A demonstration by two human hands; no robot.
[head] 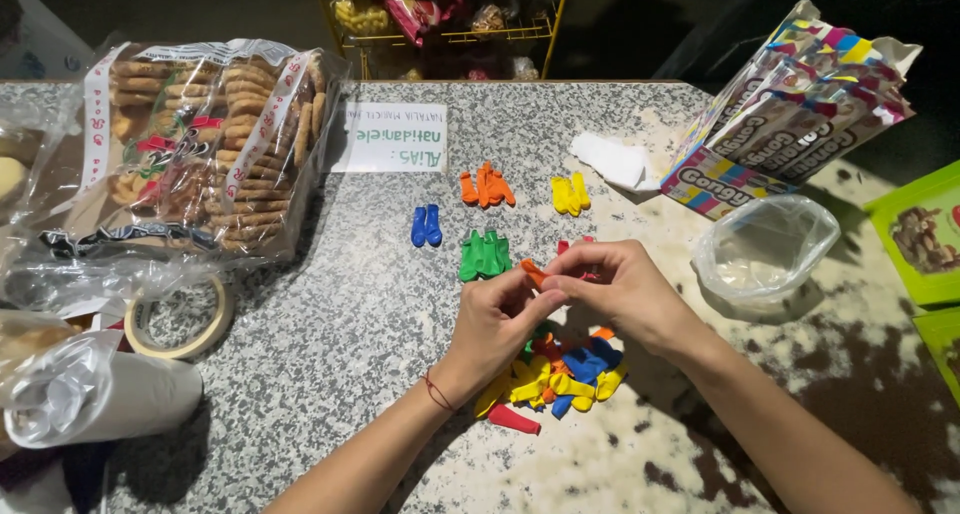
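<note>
matt rubber balloons (pixel 550 379) on a polished speckled stone counter (pixel 330 324).

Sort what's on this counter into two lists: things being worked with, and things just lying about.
In use: small orange balloon pinched between left hand and right hand; mixed heap of uninflated balloons; sorted orange, yellow, blue and green groups.

Lying about: bagged biscuits, masking tape roll, clear plastic bag, colourful packet box.

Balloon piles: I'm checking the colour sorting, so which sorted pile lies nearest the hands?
The green pile, just beyond the left hand; the blue, orange and yellow piles lie farther up the counter.
</note>
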